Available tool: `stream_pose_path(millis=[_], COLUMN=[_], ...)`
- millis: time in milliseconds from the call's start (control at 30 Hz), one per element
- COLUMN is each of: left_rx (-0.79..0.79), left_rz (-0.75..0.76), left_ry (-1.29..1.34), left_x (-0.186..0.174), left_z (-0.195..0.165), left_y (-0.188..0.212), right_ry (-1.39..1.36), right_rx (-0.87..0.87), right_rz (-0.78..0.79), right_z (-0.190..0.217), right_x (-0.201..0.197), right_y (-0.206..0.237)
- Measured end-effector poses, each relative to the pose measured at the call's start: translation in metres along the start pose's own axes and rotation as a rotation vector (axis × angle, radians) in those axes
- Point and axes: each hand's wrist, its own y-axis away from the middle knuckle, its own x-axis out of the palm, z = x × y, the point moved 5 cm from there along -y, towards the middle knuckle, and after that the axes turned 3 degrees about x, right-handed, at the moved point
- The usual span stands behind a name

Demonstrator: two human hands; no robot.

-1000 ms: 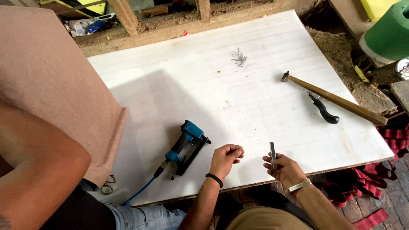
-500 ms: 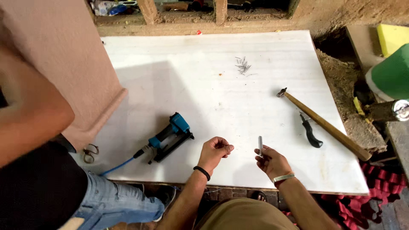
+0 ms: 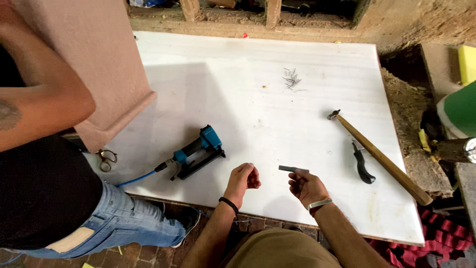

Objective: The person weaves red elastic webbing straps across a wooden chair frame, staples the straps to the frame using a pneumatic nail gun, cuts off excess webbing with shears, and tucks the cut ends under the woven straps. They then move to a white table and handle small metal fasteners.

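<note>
My right hand (image 3: 306, 186) pinches a short dark metal strip (image 3: 292, 169), held level and pointing left, just above the white board (image 3: 258, 74). My left hand (image 3: 243, 178) hovers beside it with the fingers curled in and nothing visible in them. A blue pneumatic stapler (image 3: 197, 151) with a blue hose lies on the board to the left of my left hand. A wooden-handled hammer (image 3: 382, 159) and a small black-handled tool (image 3: 363, 166) lie to the right of my right hand.
Another person in a black shirt and jeans (image 3: 59, 198) stands at the left beside a pink upholstered panel (image 3: 94, 64). Scissors (image 3: 105, 160) lie near the board's left edge. A small heap of nails (image 3: 292, 79) sits further back. A green object (image 3: 458, 111) is at the right.
The strip in my right hand has turned from upright to level, pointing left. The view has shifted, so the board and tools sit further right and lower.
</note>
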Motion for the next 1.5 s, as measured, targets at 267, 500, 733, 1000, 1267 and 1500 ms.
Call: stream_pose_path(millis=[267,500,733,1000,1267,1500], left_rx=[0.003,-0.027,-0.116,-0.113,-0.121,-0.145], left_rz=[0.036,0.044,0.104,0.035,0.014,0.03], left_ry=[-0.114,-0.037,0.004,-0.053,-0.019,0.028], left_x=[-0.009,-0.026,-0.008,-0.007,-0.007,-0.01], left_z=[-0.018,-0.003,0.003,-0.007,-0.003,0.013], left_y=[-0.006,-0.012,-0.012,-0.007,0.001,-0.002], right_ry=[-0.116,-0.114,-0.104,-0.007,0.063,0.123], right_rx=[0.023,0.079,0.092,0.067,0.078,0.075], right_rz=[-0.084,-0.137,-0.059,-0.116,-0.055,0.022], right_z=[-0.005,-0.029,-0.038,-0.029,-0.026,-0.024], right_x=[0.01,0.016,0.028,0.022,0.032,0.046], right_y=[0.001,-0.004,-0.011,-0.007,-0.006,-0.002])
